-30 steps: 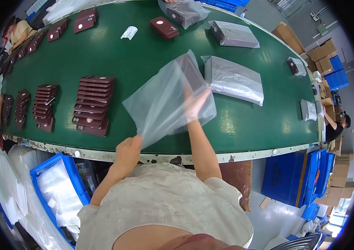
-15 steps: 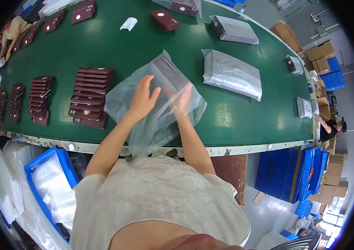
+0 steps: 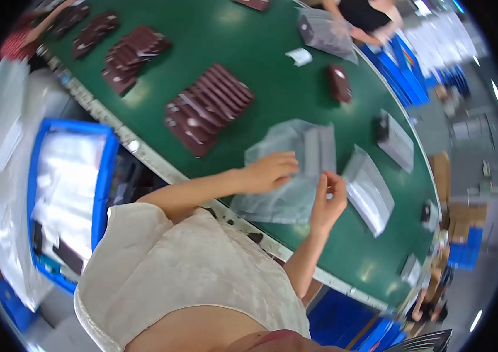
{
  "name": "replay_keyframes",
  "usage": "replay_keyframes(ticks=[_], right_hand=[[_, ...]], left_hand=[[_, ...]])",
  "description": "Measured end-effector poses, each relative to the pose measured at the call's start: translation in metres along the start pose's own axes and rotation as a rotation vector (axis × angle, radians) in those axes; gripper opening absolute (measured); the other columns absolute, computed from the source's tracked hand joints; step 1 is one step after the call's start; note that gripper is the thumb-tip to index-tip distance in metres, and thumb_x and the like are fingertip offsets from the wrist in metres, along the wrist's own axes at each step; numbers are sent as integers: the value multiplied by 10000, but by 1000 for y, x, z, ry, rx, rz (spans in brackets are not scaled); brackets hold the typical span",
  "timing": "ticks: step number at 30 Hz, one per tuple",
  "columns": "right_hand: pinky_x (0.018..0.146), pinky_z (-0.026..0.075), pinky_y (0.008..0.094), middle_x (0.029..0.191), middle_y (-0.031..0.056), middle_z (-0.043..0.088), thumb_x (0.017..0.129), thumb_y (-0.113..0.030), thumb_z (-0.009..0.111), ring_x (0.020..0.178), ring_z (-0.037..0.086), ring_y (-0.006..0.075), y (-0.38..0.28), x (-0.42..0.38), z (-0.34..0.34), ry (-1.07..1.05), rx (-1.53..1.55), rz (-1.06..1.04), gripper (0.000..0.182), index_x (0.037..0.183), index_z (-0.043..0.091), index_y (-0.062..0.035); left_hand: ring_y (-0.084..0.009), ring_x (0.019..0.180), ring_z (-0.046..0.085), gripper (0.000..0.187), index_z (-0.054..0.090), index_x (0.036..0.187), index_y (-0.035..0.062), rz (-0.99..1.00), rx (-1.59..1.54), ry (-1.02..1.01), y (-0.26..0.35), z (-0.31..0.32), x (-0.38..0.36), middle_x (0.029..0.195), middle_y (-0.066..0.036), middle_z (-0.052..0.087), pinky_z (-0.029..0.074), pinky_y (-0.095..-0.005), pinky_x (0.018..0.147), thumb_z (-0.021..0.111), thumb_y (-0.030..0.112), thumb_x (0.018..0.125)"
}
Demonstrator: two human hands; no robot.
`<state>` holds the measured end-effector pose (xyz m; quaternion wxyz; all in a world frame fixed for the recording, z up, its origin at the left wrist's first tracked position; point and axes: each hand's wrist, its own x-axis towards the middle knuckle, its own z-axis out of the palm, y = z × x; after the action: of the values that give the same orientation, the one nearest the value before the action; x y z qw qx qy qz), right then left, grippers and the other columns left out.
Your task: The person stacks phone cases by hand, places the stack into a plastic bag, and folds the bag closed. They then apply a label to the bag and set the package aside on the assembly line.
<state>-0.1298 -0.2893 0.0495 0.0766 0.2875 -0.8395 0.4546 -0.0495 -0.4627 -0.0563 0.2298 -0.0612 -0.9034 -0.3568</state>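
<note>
A clear plastic bag (image 3: pixel 275 144) lies on the green table, with a flat stack of brown pieces (image 3: pixel 319 149) showing dimly inside its far right part. My left hand (image 3: pixel 269 172) is over the bag's near left side, fingers spread from the thumb and slightly blurred. At the bag's right edge, my right hand (image 3: pixel 328 202) has thumb and fingertips closed on the plastic. A filled bag (image 3: pixel 369 190) rests just right of that hand. To the left of the bag, a row of overlapping brown phone-case-like pieces (image 3: pixel 211 105) is laid out.
More brown stacks (image 3: pixel 137 53) lie toward the far left. A small white sheet (image 3: pixel 300 56), a loose brown stack (image 3: pixel 338 83) and another filled bag (image 3: pixel 395 141) are farther off. Co-workers sit around the table, one person (image 3: pixel 366 17) opposite. A blue crate (image 3: pixel 102 182) of plastic bags stands left.
The view has swung round, so the table appears tilted. Both hands have shifted on the bag; my right hand has gone from lying open across it to pinching its right edge.
</note>
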Motion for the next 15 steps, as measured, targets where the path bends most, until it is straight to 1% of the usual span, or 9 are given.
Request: replay_keyframes(ticks=[1, 5, 7, 8, 10, 11, 12, 14, 15], right_hand=[[663, 477, 276, 833, 52, 652, 919, -105, 676, 720, 572, 127, -10, 14, 12, -54, -5, -60, 135, 1018, 685, -13], [787, 495, 312, 997, 88, 668, 916, -135, 687, 880, 625, 203, -36, 62, 86, -367, 111, -283, 221, 1095, 662, -9], [899, 484, 363, 1144, 136, 648, 911, -189, 700, 1045, 615, 279, -41, 84, 137, -447, 112, -421, 347, 1192, 618, -4], [960, 470, 392, 1220, 167, 628, 908, -234, 709, 1136, 593, 322, -34, 93, 168, -449, 99, -501, 440, 1260, 584, 0], [1029, 438, 426, 1316, 233, 567, 873, -343, 741, 1247, 525, 376, -27, 106, 220, -453, 63, -524, 674, 1379, 479, 18], [1029, 438, 426, 1316, 233, 567, 873, -343, 741, 1247, 525, 376, -22, 102, 228, -454, 57, -531, 674, 1379, 479, 18], [1043, 429, 431, 1324, 251, 556, 858, -370, 750, 1260, 511, 386, -25, 98, 235, -554, -22, -491, 728, 1397, 456, 21], [1069, 409, 440, 1340, 285, 534, 827, -426, 768, 1286, 484, 407, -32, 99, 247, -739, -180, -408, 837, 1434, 412, 27], [1069, 409, 440, 1340, 285, 534, 827, -426, 768, 1286, 484, 407, -29, 102, 251, -731, -187, -415, 837, 1434, 412, 27]], left_hand=[[-380, 1342, 429, 310, 638, 1151, 61, 18, -208, 66, 9, -18, -19, 1292, -200, 568, 371, -461, 1104, 668, 85, 844], [-317, 1294, 465, 362, 587, 1221, 61, -572, 77, 686, 15, -82, -118, 1361, -175, 504, 393, -402, 1068, 613, 18, 862], [-280, 1261, 475, 350, 549, 1257, 51, -906, -548, 1038, -13, -75, -159, 1352, -137, 483, 413, -390, 1036, 606, 55, 911], [-280, 1261, 475, 350, 549, 1257, 51, -908, -546, 1045, -12, -81, -158, 1352, -137, 483, 413, -390, 1036, 606, 55, 911], [-271, 1249, 493, 320, 539, 1262, 25, -945, -1059, 1189, -7, -105, -143, 1317, -121, 518, 428, -384, 1022, 582, 101, 954], [-266, 1243, 501, 312, 533, 1265, 12, -943, -1328, 1247, -10, -111, -136, 1300, -113, 536, 435, -381, 1014, 569, 124, 975], [-266, 1243, 501, 312, 533, 1265, 12, -935, -1339, 1252, -18, -112, -129, 1300, -113, 536, 435, -381, 1014, 569, 124, 975], [-318, 1239, 526, 354, 529, 1267, -16, -1047, -1023, 918, -44, -115, -112, 1302, -168, 559, 446, -411, 1021, 527, 224, 1007], [-344, 1236, 538, 391, 526, 1268, -30, -1086, -858, 749, -59, -117, -101, 1304, -196, 571, 452, -426, 1025, 506, 274, 1023]])
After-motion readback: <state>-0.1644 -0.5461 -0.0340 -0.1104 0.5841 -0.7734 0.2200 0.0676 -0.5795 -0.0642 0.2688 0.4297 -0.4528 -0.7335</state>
